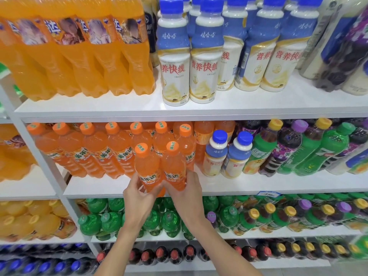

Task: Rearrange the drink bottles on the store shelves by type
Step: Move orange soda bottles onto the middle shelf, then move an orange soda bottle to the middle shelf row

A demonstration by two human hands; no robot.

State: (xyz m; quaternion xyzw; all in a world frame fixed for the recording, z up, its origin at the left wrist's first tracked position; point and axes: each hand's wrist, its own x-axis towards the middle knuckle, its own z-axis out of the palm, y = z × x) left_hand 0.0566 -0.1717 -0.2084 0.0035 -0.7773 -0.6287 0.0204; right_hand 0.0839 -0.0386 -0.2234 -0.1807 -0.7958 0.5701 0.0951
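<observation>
Two orange soda bottles (146,168) (173,166) with orange caps stand upright, touching side by side, at the front edge of the middle shelf (239,185). At their 12 o'clock runs a row of matching orange bottles (99,150); at 3 o'clock stand two blue-capped milk-drink bottles (227,154).

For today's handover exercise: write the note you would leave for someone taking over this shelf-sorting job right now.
Left hand grips the lower part of an orange soda bottle; right hand grips a second one beside it, both at the front of the middle shelf.
Done: a row of orange sodas stands behind them.
Left: seat these two with that row. Two blue-capped milk drinks on this shelf match the group on the top shelf. The green and purple bottles to their right look mixed.
</observation>
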